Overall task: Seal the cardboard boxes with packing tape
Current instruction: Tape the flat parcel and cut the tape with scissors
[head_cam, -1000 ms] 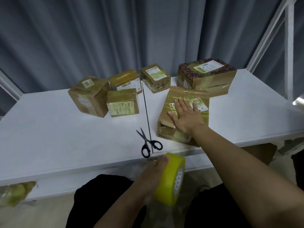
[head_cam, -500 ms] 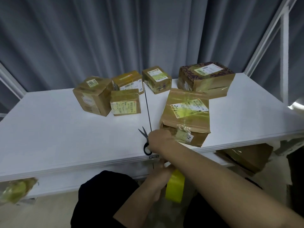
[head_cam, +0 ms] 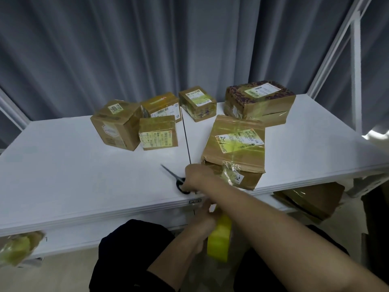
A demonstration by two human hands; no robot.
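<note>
A flat cardboard box (head_cam: 235,150) wrapped in clear tape lies near the white table's (head_cam: 63,175) front edge, right of the centre seam. My right hand (head_cam: 196,179) is over the black-handled scissors (head_cam: 175,180) just left of that box, fingers curled round the handles; one blade points up and left. Below the table edge my left hand (head_cam: 203,223) holds a yellow roll of packing tape (head_cam: 219,241) over my lap.
Several taped boxes stand at the back: a cube box (head_cam: 115,125), two small boxes (head_cam: 157,132), another (head_cam: 197,103), and a wider patterned box (head_cam: 259,103). A box (head_cam: 311,201) sits under the table at right. Grey curtain behind.
My right hand left the top of the flat box and came down onto the scissors. The left hand with the tape roll dropped lower below the table edge.
</note>
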